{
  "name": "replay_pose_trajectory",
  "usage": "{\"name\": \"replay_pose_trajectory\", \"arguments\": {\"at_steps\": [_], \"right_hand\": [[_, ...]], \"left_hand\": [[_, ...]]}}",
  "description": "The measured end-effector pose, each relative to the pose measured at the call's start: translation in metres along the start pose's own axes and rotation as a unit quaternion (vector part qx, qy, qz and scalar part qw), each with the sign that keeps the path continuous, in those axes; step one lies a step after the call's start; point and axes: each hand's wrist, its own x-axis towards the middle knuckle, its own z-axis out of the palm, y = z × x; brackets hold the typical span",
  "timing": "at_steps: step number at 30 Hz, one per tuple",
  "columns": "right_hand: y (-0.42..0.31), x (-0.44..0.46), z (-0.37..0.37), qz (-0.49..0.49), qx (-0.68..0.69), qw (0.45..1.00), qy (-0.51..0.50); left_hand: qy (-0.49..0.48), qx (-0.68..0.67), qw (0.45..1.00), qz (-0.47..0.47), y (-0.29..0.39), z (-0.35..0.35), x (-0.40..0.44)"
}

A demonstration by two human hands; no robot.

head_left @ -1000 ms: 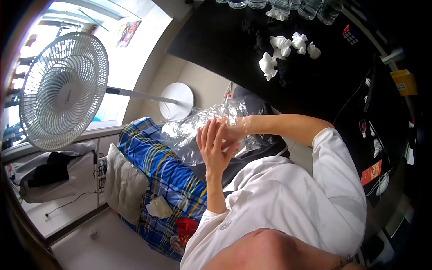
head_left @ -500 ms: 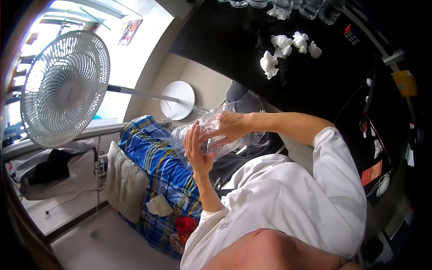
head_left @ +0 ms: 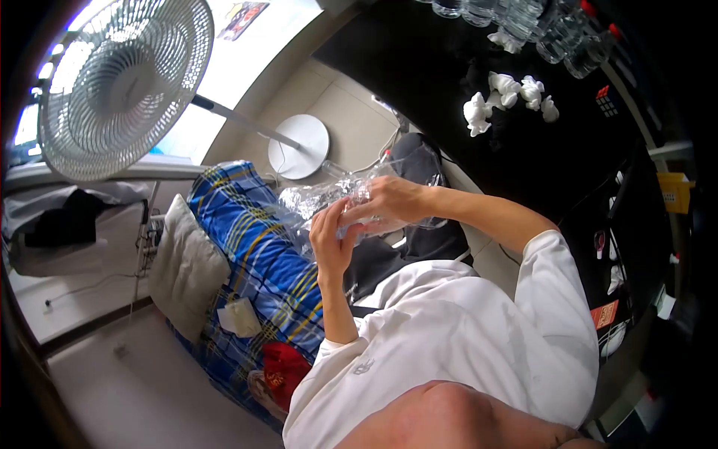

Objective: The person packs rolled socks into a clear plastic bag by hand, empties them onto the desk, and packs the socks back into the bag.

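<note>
A crinkled clear plastic bag point(head_left: 299, 200) lies over my lap, beside the blue plaid cloth. My left hand point(head_left: 330, 238) rests against its near side, fingers stretched out and thumb apart. From the right, my right hand point(head_left: 396, 200) reaches across with bent fingers gripping the plastic. The two hands' fingertips almost meet. Whether anything is inside the bag cannot be made out through the glare.
A black table point(head_left: 389, 67) bears crumpled white tissues point(head_left: 502, 90), clear bottles point(head_left: 557, 37) and a Rubik's cube point(head_left: 604, 100). A standing fan point(head_left: 123, 86) is at the left. Blue plaid bedding point(head_left: 250, 224) carries a pale cushion point(head_left: 191, 266) and a red item point(head_left: 284, 372).
The view has shifted, so the table, bottles and fan appear displaced. Both hands stay at the plastic bag, with the right fingers slightly moved on it.
</note>
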Motion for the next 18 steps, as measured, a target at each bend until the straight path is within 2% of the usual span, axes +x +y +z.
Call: {"name": "replay_pose_trajectory", "arguments": {"at_steps": [1,5,6,8,9,10,12,14,16,17,18], "right_hand": [[0.003,-0.001,0.005,-0.018,0.015,0.999,0.037],[0.004,-0.001,0.004,-0.056,0.065,0.995,0.054],[0.003,-0.002,0.001,-0.06,0.064,0.995,0.05],[-0.001,-0.003,-0.005,-0.004,0.052,0.998,-0.028],[0.005,-0.005,0.006,-0.039,0.05,0.998,0.019],[0.008,-0.006,0.013,-0.039,0.053,0.998,0.017],[0.008,-0.007,0.018,-0.064,0.024,0.996,0.056],[0.006,-0.009,0.022,-0.037,0.056,0.998,0.02],[0.003,-0.012,0.027,0.059,0.159,0.983,-0.074],[-0.006,-0.008,0.014,0.114,0.183,0.961,-0.171],[-0.01,-0.009,0.016,0.113,0.185,0.961,-0.173]], "left_hand": [[-0.003,-0.008,1.0,-0.011,-0.002,-0.001,-0.002],[0.003,-0.03,0.999,-0.02,-0.007,-0.002,-0.008],[-0.009,-0.045,0.999,-0.026,-0.006,-0.004,-0.007],[-0.002,-0.051,0.999,0.005,-0.007,-0.005,-0.003],[-0.011,-0.084,0.996,0.004,-0.007,-0.006,-0.003],[-0.021,-0.117,0.993,0.001,-0.007,-0.007,-0.003],[-0.003,-0.114,0.993,0.018,-0.001,-0.006,-0.001],[-0.017,-0.03,0.999,-0.013,0.002,-0.005,-0.002],[-0.007,-0.018,1.0,0.002,0.003,-0.003,0.0],[-0.003,-0.016,1.0,0.005,0.002,-0.001,-0.001],[0.002,-0.015,1.0,0.007,0.001,0.0,-0.002]]}}
